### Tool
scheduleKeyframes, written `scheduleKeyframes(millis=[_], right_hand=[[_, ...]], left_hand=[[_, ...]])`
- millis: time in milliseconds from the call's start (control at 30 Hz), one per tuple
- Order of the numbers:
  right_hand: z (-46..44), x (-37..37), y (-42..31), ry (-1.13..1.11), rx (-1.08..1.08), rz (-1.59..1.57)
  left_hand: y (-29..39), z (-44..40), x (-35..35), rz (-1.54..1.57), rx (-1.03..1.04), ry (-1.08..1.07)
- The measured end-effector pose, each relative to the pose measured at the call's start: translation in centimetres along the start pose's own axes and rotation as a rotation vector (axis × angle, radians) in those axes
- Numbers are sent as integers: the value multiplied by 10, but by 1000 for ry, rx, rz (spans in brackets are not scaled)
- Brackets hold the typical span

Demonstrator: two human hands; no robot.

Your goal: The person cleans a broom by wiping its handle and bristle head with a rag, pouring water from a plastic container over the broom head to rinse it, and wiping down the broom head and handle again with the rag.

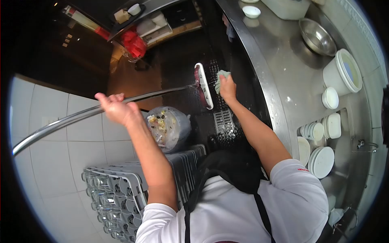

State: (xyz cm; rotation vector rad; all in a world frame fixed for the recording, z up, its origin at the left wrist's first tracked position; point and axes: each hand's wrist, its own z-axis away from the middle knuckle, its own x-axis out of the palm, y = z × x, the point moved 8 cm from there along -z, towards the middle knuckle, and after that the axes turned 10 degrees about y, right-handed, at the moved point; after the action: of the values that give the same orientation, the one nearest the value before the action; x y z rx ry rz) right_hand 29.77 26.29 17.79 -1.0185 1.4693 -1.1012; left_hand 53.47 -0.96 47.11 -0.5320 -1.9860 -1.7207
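My left hand [119, 109] is closed round the long metal pole [65, 121] of a floor squeegee. Its white and dark red head [204, 86], with letters on it, is raised and turned toward me above the wet dark floor. My right hand [229, 88] grips a crumpled pale green cloth [221, 79], just right of the squeegee head and apart from it. Below my left wrist stands a bin lined with a clear bag [172, 127], with food scraps inside.
A floor drain grate [223, 122] lies ahead of my feet. On the right runs a steel counter [275, 77] with a metal bowl [317, 37], a white bucket [338, 75] and stacked plates [323, 163]. Grey racks of glasses [107, 199] stand at lower left. A red bag [133, 43] lies farther off.
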Motion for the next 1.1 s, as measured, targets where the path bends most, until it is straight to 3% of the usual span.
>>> scheduleKeyframes(millis=[167, 267, 367, 500, 600, 800, 867, 967, 1033, 1100], right_hand=[[32, -60, 76, 76, 183, -30], [52, -73, 100, 20, 264, -10], [62, -83, 113, 27, 344, -206], [64, -101, 120, 15, 417, -145], [67, -109, 125, 53, 492, -204], [71, -130, 116, 23, 310, -95], [69, -146, 98, -15, 146, 132], [83, -176, 27, 43, -135, 420], [96, -197, -13, 143, -363, 480], [103, -220, -30, 216, -357, 519]], left_hand=[[-158, 18, -19, -302, -247, -10], [-215, 55, -16, -347, -251, -121], [-226, 102, 11, -424, -367, -263], [-228, 130, 62, -417, -345, -544], [-243, 135, 67, -519, -385, -553], [-251, 119, 85, -411, -403, -472], [-244, 113, 100, -393, -434, -475], [-245, 103, 133, -291, -489, -583], [-247, 112, 165, -210, -513, -845], [-261, 125, 187, -193, -535, -985]])
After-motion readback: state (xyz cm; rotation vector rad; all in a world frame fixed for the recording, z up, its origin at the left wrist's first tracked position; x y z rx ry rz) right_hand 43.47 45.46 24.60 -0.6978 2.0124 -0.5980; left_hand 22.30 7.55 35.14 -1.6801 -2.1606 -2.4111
